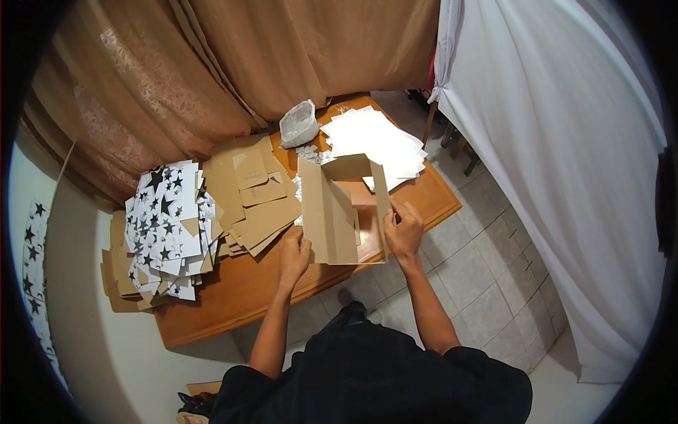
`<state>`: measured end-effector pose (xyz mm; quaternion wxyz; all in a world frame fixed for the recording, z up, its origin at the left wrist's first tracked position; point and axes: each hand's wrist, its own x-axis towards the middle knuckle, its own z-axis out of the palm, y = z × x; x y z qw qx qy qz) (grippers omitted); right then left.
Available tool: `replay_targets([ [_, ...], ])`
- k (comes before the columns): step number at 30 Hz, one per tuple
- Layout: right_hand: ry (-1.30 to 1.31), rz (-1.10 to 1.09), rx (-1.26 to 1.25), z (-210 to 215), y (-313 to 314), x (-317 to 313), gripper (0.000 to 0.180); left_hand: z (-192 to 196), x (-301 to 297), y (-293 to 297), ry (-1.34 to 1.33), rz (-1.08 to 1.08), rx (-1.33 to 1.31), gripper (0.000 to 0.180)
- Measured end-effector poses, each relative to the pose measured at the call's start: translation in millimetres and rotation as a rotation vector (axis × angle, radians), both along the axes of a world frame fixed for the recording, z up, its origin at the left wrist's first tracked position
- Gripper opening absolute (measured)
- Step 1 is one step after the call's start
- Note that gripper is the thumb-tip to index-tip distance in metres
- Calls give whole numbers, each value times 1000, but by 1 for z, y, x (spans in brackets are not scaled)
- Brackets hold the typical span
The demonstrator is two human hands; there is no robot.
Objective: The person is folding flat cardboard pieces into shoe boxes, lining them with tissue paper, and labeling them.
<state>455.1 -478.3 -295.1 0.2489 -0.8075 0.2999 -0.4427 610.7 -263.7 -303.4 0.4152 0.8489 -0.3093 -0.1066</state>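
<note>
A brown cardboard box blank [332, 212], partly folded up with its walls raised, stands on the wooden table [240, 290]. My left hand [293, 256] grips its lower left edge. My right hand [404, 230] holds its right wall, fingers curled over the flap. Both forearms come in from below.
A heap of flat brown cardboard pieces [251, 191] lies left of the box. Farther left is a pile of white sheets with black stars [166, 226]. White paper sheets [374, 141] and a clear plastic bag [299, 124] sit at the table's far end. Curtains hang behind; tiled floor lies to the right.
</note>
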Motion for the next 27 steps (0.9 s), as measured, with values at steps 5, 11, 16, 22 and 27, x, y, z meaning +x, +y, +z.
replay_targets([
  [5,-11,111,5,-24,-6,31,29,-11,13,2,-88,45,-16,29],
  [11,20,194,-71,-59,-11,63,29,-17,17,-1,109,25,165,38],
  [16,113,270,88,-76,-10,82,31,-60,21,-1,177,49,73,48],
  [22,145,301,59,-92,-9,95,32,-96,26,-4,256,35,67,82],
  [27,235,327,69,-83,-11,93,32,-127,16,-12,338,-12,-58,103],
])
